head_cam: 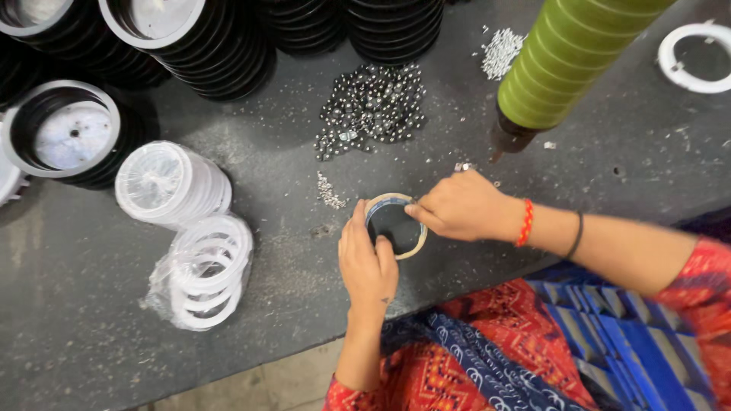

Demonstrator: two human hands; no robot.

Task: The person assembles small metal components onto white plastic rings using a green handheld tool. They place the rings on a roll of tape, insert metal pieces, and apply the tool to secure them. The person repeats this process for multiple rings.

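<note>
The small round ring, dark inside with a pale rim, lay near the table's front edge; it looked light and stiff, best taken by its rim. The left hand curled around its near side, thumb and fingers closed on the rim. The right hand pinched at the far rim, perhaps holding something tiny, below the heap of small steel balls toward the back edge.

clear plastic bag of white rings, lying left on the grey table, near white stack
</note>
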